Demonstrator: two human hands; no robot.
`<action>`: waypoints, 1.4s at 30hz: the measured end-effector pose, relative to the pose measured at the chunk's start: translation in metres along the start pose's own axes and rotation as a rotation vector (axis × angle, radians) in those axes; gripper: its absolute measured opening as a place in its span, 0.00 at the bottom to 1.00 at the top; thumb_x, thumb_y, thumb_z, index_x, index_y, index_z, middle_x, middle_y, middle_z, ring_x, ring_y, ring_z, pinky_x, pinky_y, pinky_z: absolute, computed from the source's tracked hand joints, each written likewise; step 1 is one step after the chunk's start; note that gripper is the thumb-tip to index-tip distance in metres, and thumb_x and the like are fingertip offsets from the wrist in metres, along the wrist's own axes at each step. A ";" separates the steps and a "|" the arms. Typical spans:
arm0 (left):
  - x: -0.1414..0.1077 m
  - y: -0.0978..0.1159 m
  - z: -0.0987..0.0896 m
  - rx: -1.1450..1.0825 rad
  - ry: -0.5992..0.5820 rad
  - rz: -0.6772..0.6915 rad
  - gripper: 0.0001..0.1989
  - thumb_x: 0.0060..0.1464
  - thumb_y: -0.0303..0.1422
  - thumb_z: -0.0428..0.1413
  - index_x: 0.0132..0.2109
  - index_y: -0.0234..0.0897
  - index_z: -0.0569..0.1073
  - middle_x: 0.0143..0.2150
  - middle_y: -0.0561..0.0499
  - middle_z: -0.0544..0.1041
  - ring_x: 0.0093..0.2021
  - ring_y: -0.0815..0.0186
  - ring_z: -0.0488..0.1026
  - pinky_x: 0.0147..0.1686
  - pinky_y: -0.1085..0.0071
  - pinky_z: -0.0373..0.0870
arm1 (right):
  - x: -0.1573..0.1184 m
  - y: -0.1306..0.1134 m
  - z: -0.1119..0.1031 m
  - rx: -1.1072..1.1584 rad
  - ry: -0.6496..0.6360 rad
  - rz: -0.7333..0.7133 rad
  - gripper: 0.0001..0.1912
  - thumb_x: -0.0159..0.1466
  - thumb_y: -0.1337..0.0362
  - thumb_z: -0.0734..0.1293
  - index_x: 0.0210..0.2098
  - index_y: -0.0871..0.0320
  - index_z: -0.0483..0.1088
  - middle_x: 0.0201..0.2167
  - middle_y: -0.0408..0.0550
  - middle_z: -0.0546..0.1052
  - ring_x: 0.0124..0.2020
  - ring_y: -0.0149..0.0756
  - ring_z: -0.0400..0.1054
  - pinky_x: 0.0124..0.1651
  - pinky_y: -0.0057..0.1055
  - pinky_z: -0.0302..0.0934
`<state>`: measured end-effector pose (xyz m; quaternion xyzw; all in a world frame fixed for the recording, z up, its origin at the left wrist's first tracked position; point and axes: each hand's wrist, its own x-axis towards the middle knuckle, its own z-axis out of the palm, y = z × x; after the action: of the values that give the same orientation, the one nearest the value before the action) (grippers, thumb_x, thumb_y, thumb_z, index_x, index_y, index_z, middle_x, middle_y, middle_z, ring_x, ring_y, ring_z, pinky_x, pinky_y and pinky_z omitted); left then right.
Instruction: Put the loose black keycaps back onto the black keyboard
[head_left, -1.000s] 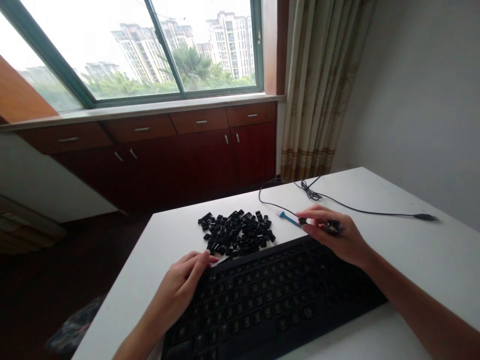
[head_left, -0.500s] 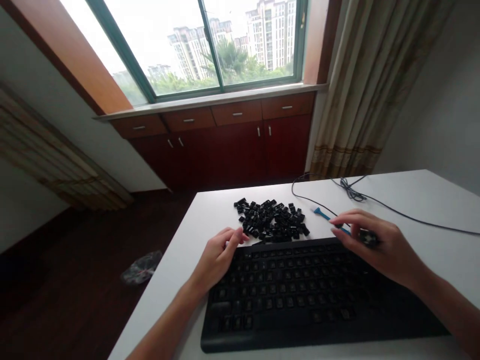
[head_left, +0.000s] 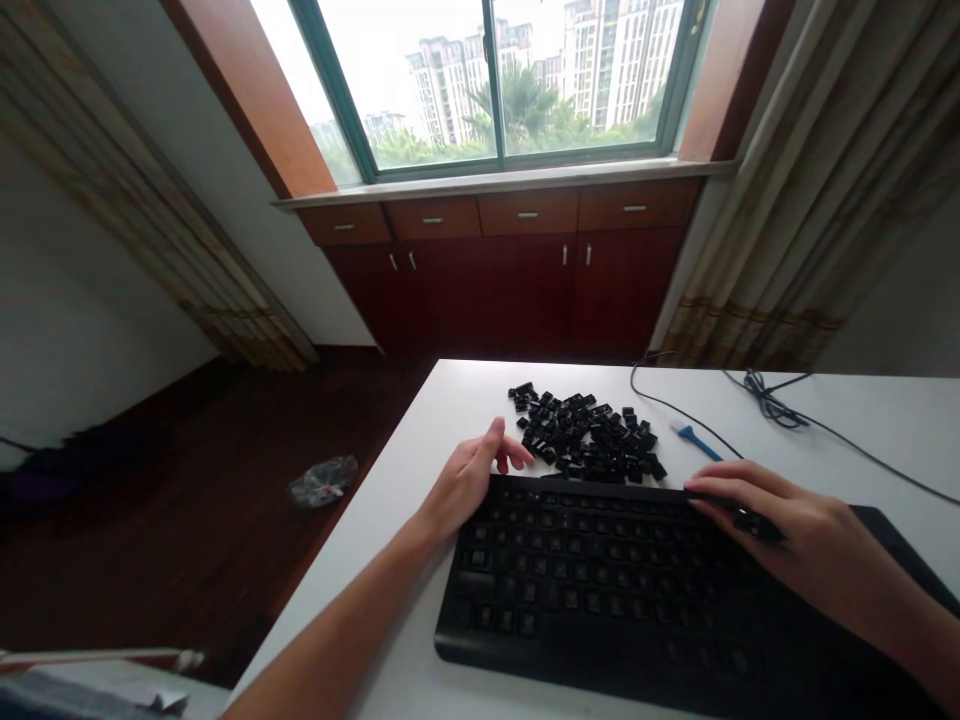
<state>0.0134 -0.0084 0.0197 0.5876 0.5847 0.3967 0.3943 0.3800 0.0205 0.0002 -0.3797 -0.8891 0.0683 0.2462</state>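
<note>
A black keyboard (head_left: 600, 590) lies on the white table with its keycaps off. My left hand (head_left: 472, 470) rests at its far left corner, thumb raised and fingers loosely apart, holding nothing that I can see. Over the far edge, right of the middle, my right hand (head_left: 787, 515) is closed, thumb and forefinger close together. Something dark shows between its fingers; I cannot make out what it is. Loose black keycaps (head_left: 592, 435) lie heaped behind the keyboard. Right of the heap is a small blue brush (head_left: 699, 441) with pale bristles.
A black cable (head_left: 776, 405) lies partly bundled at the table's back right. The table's left edge (head_left: 360, 500) drops to a dark floor with a clear plastic bag (head_left: 324, 482). Red cabinets (head_left: 495, 290) stand under the window beyond.
The whole view has shifted and turned. My right hand has moved nearer, off the blue brush and onto the keyboard's far edge. The left thumb has lifted away from the fingers.
</note>
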 end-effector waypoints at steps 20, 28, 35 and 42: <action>0.004 -0.012 -0.003 0.092 -0.176 0.026 0.18 0.54 0.47 0.62 0.44 0.39 0.80 0.34 0.51 0.74 0.30 0.69 0.62 0.30 0.72 0.59 | 0.002 -0.003 -0.003 0.042 -0.025 0.004 0.11 0.68 0.62 0.65 0.49 0.51 0.75 0.49 0.48 0.80 0.46 0.44 0.78 0.51 0.42 0.74; 0.004 -0.012 -0.003 0.094 -0.193 0.025 0.19 0.54 0.48 0.61 0.43 0.38 0.80 0.31 0.52 0.72 0.28 0.70 0.60 0.29 0.72 0.57 | 0.006 -0.010 -0.004 0.070 -0.007 -0.016 0.11 0.68 0.64 0.66 0.49 0.51 0.75 0.49 0.46 0.81 0.46 0.42 0.78 0.51 0.40 0.74; 0.004 -0.011 -0.003 0.113 -0.209 0.045 0.18 0.57 0.47 0.58 0.42 0.37 0.80 0.32 0.51 0.73 0.30 0.69 0.62 0.30 0.71 0.58 | 0.024 -0.044 0.008 0.169 -0.027 -0.097 0.14 0.68 0.69 0.64 0.50 0.51 0.75 0.49 0.47 0.80 0.48 0.41 0.77 0.50 0.39 0.73; 0.004 -0.013 -0.003 0.112 -0.207 0.059 0.16 0.57 0.46 0.59 0.42 0.39 0.80 0.32 0.52 0.74 0.29 0.69 0.62 0.30 0.72 0.58 | 0.024 -0.043 0.012 0.119 -0.100 -0.099 0.17 0.66 0.73 0.62 0.50 0.52 0.74 0.52 0.49 0.78 0.48 0.41 0.76 0.50 0.39 0.72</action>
<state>0.0060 -0.0041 0.0087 0.6635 0.5446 0.3120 0.4074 0.3320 0.0084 0.0121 -0.3162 -0.9123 0.1277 0.2269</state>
